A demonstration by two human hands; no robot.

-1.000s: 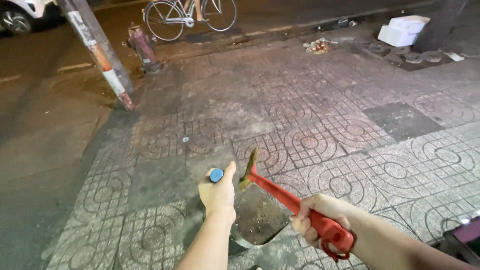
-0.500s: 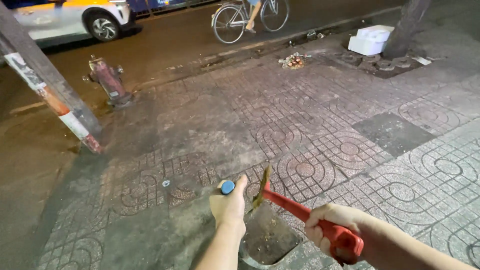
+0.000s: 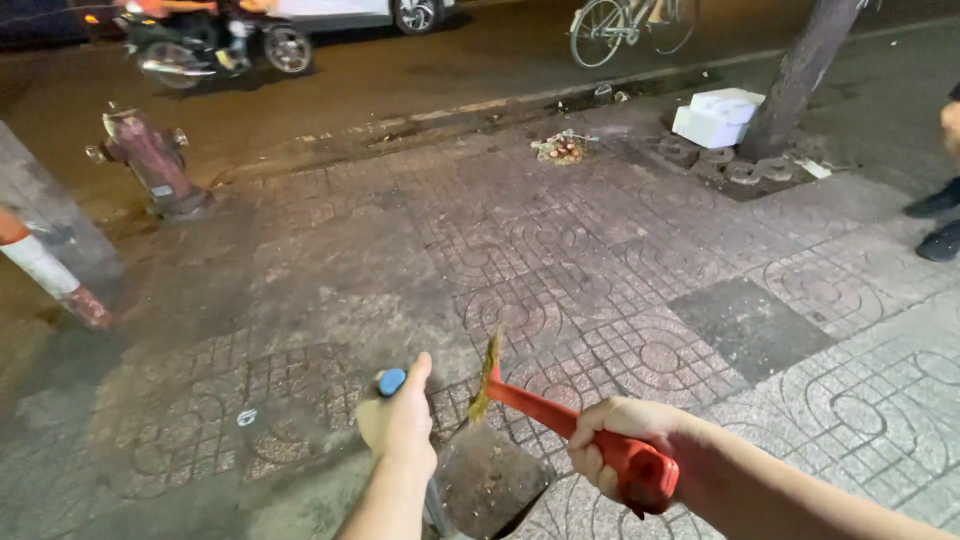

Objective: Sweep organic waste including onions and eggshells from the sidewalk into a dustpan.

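A stiff, head-heavy red hammer [image 3: 560,425] is gripped low by the right hand [image 3: 620,450]; a blue-capped chisel [image 3: 392,383] is clenched in the left hand [image 3: 400,430].

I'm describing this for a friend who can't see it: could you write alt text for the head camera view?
On a patterned tile pavement at night, the right hand raises a red-handled hammer while the left hand grips a blue-topped tool over a dark gap in the tiles. Beyond are a fire hydrant, a white foam box by a tree trunk, and a road with a bicycle.
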